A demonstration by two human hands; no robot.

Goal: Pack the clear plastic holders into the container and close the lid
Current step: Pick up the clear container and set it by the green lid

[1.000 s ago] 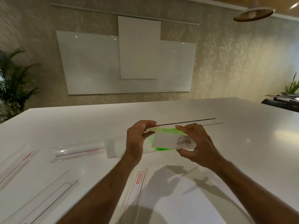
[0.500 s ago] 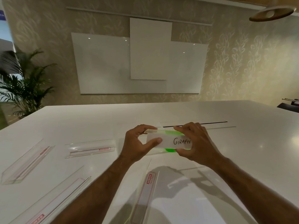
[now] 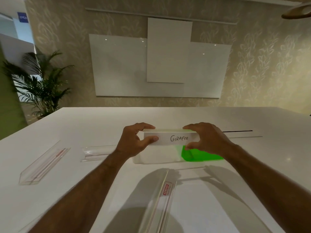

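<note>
We grip the labelled lid at centre frame, fingers of left hand and right hand clamped on its ends above the container; three holders remain unpacked on the bench.

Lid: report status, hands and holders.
Both hands, left and right, grip labelled lid above container. Container not closed. Three holders seen on table, unpacked.

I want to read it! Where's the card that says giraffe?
The "GIRAFEE" card is mid-frame in the head view, held above the white table between the left hand and right hand.
</note>
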